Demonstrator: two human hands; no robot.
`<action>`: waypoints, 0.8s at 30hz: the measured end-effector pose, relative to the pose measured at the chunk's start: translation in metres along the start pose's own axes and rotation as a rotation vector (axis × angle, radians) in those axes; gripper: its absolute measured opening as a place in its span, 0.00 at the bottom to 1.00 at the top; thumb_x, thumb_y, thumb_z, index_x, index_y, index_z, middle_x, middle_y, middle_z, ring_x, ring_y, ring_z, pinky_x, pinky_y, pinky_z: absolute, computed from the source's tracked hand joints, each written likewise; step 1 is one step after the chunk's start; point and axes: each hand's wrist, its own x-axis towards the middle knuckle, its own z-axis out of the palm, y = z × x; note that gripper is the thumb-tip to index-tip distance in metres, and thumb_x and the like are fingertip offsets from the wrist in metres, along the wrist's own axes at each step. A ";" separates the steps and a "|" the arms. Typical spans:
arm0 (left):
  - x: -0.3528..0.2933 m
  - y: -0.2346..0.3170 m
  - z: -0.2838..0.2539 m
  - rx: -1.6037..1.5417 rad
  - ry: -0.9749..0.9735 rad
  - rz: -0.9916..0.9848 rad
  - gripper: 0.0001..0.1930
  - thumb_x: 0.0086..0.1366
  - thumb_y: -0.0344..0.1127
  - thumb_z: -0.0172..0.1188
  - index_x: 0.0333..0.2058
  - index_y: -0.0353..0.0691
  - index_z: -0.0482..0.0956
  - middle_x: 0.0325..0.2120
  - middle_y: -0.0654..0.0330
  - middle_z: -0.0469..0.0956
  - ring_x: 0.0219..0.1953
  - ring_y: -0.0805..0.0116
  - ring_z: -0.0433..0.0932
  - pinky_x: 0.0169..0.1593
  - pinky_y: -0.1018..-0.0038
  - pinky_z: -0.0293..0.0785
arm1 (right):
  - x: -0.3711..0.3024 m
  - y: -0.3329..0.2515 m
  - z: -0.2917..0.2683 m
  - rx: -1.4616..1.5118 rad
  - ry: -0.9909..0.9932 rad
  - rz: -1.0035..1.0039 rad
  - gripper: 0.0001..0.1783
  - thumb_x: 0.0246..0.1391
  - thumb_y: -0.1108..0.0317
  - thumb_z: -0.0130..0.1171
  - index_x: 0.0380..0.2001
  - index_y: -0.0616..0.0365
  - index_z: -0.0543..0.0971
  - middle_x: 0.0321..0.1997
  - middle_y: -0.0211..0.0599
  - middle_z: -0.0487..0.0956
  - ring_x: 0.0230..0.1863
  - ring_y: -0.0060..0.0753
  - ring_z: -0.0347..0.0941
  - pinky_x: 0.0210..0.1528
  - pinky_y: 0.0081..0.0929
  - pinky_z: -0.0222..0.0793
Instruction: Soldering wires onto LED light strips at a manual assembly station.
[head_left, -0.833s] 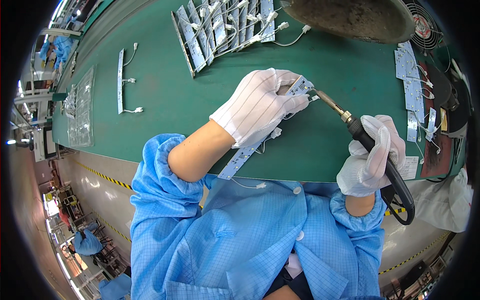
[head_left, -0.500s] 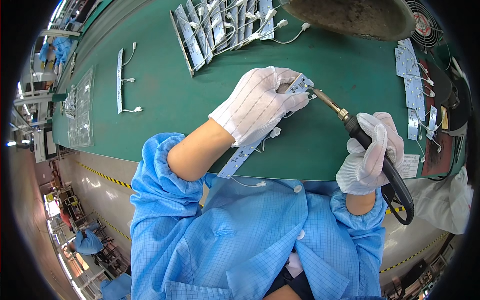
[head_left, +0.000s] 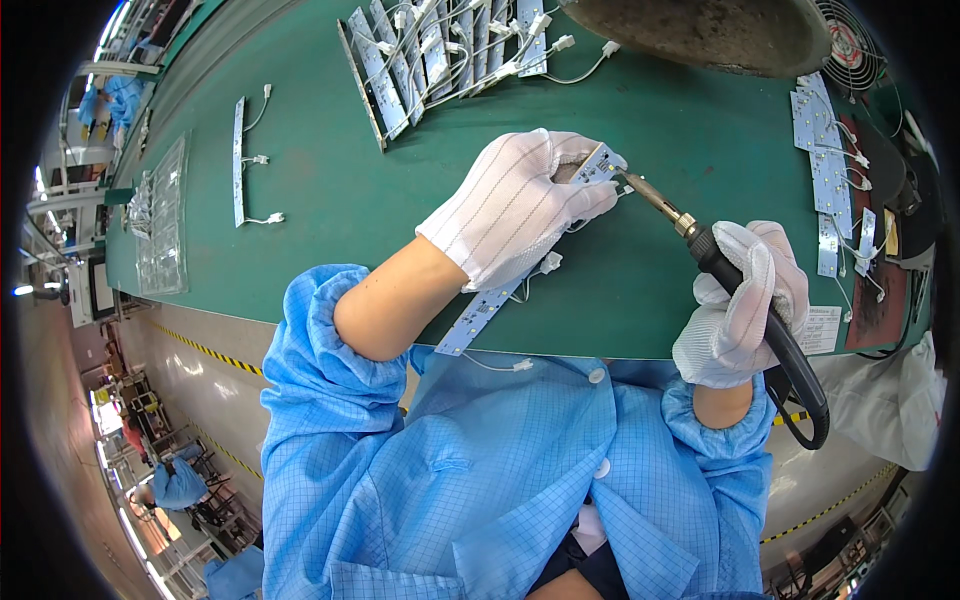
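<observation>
Both hands wear white striped gloves. My left hand is closed on a narrow, pale blue LED circuit board that slants up and to the right from the bench's near edge. The hand covers the board's middle. White wires with small white connectors hang from the board. My right hand wraps round the black handle of a soldering iron. Its tip is at the board's far right end, beside my left fingertips; whether it touches I cannot tell.
Several wired LED boards lie in a rack at the back. Another board lies left, near a clear plastic tray. More boards are stacked right. A dark lamp-like hood overhangs the green bench, near a fan.
The iron's tip has shifted very slightly up and to the left at the board's end. Both hands keep their grips, almost still.
</observation>
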 end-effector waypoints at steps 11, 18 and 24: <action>-0.023 0.010 -0.013 0.571 0.394 0.022 0.36 0.51 0.46 0.69 0.56 0.41 0.67 0.33 0.51 0.78 0.29 0.59 0.78 0.34 0.65 0.75 | 0.001 0.019 0.001 -0.078 0.176 -0.107 0.12 0.52 0.75 0.47 0.40 0.69 0.72 0.32 0.48 0.80 0.28 0.35 0.71 0.31 0.28 0.68; -0.073 0.010 -0.014 0.680 0.102 -0.174 0.19 0.56 0.36 0.59 0.46 0.39 0.70 0.27 0.46 0.77 0.30 0.49 0.79 0.33 0.59 0.76 | 0.017 -0.017 0.018 -0.253 0.153 -0.022 0.08 0.51 0.75 0.49 0.31 0.68 0.76 0.26 0.41 0.76 0.24 0.29 0.71 0.24 0.20 0.66; -0.089 0.007 -0.086 0.314 0.312 -0.257 0.20 0.57 0.37 0.55 0.49 0.36 0.73 0.33 0.47 0.81 0.33 0.55 0.82 0.39 0.66 0.78 | -0.012 0.005 0.003 -0.096 0.251 0.204 0.18 0.43 0.90 0.53 0.40 0.68 0.74 0.38 0.43 0.76 0.34 0.35 0.74 0.35 0.24 0.76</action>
